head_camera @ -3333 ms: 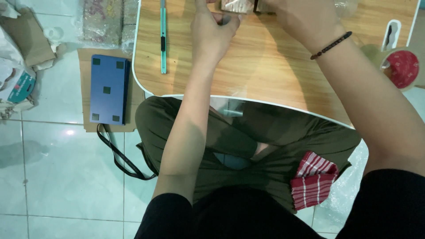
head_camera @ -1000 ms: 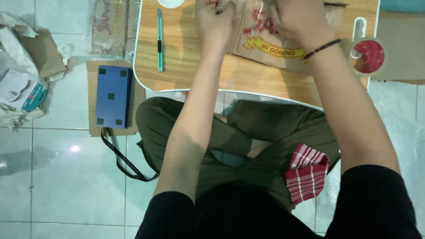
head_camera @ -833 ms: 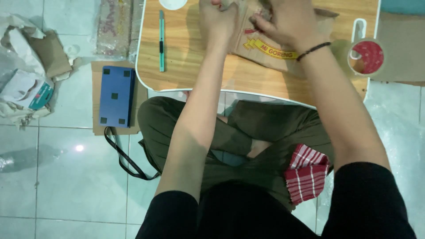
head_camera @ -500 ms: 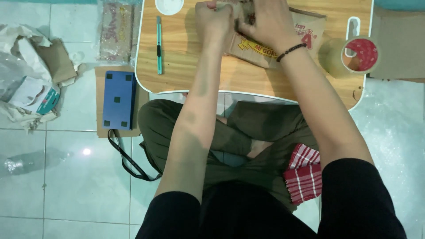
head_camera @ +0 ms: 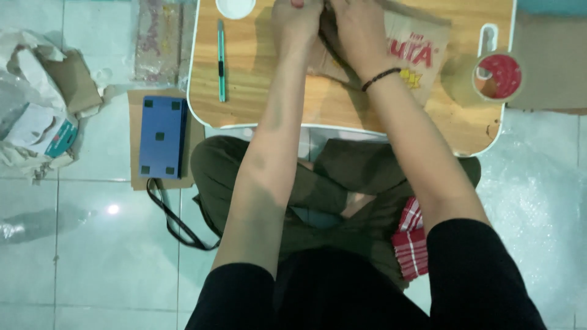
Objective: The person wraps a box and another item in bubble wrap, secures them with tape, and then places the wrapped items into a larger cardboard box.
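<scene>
Both hands, left hand (head_camera: 298,25) & right hand (head_camera: 358,30), sit closed together, gripping a brown printed paper bag (head_camera: 411,58) on the wooden worktop (head_camera: 263,91). Green pen (head_camera: 221,60) lies left of them, red tape roll (head_camera: 498,76) at right.

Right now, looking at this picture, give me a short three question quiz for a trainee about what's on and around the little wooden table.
1. True or false: both the left hand and the right hand are on the brown paper package.
2. Which thing lies on the left part of the wooden table? A) scissors B) a green utility knife C) a ruler
3. Fill in: the roll of tape sits near the table's ____ edge as seen in the picture.

Key
1. True; both hands press on it at the table's far side.
2. B
3. Right
</scene>
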